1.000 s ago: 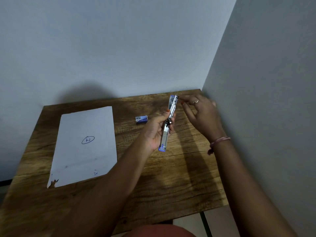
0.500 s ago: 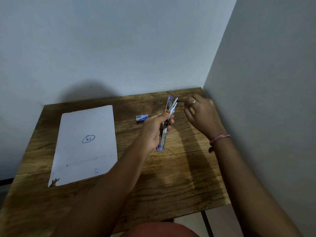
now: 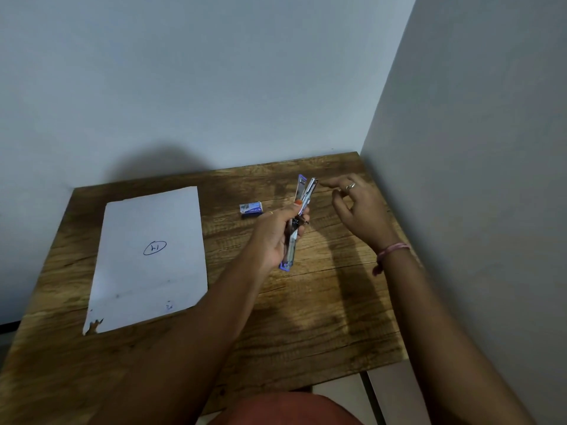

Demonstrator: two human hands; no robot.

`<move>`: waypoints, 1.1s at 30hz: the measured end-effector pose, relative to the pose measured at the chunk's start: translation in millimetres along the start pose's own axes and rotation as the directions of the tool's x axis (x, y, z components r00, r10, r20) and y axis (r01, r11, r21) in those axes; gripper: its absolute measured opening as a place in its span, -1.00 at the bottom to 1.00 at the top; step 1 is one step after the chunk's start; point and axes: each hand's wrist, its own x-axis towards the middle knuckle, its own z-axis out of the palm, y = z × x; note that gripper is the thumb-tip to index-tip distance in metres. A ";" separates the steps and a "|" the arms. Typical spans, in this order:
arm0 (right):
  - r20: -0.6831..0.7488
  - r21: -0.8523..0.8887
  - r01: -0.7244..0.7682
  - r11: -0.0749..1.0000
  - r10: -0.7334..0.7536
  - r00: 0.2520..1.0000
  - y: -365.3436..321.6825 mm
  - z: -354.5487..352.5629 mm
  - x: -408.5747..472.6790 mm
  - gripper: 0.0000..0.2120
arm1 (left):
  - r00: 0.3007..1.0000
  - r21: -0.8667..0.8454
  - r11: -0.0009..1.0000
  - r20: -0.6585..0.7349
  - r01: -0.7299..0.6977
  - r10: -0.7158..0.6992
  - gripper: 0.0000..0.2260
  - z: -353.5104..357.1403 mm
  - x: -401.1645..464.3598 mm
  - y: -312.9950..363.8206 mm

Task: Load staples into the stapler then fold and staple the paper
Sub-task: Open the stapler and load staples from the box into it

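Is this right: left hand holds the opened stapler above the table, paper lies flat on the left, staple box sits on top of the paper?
Not quite. The head view shows the staple box on bare table, apart from the paper. The left hand does hold the opened stapler.

So the table point(image 3: 322, 317) sits jammed into a corner, walls behind and on the right. Paper point(image 3: 147, 259) lies flat on the left side. Staple box point(image 3: 251, 209) sits on the table toward the back, between the paper and the stapler point(image 3: 299, 216), which the left hand point(image 3: 276, 234) holds above the table. Right hand point(image 3: 359, 207) is just right of the stapler's far end, not touching it.
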 end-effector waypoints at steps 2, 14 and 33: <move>0.015 -0.046 -0.005 0.999 0.006 1.000 0.6 -2.2 0.4 -0.69 | 1.000 0.014 1.000 0.005 -0.004 0.004 -0.78 0.0 0.5 -0.3; 0.021 -0.029 -0.045 0.999 0.046 0.999 -3.2 -7.2 1.6 -0.74 | 0.992 0.032 0.992 0.050 -0.120 0.118 -0.73 -7.1 7.7 -8.8; -0.039 0.356 -0.085 0.931 0.106 0.994 -3.7 8.2 -12.4 -0.24 | 0.895 0.333 0.832 0.116 -0.443 0.430 -0.83 -37.8 27.5 -33.6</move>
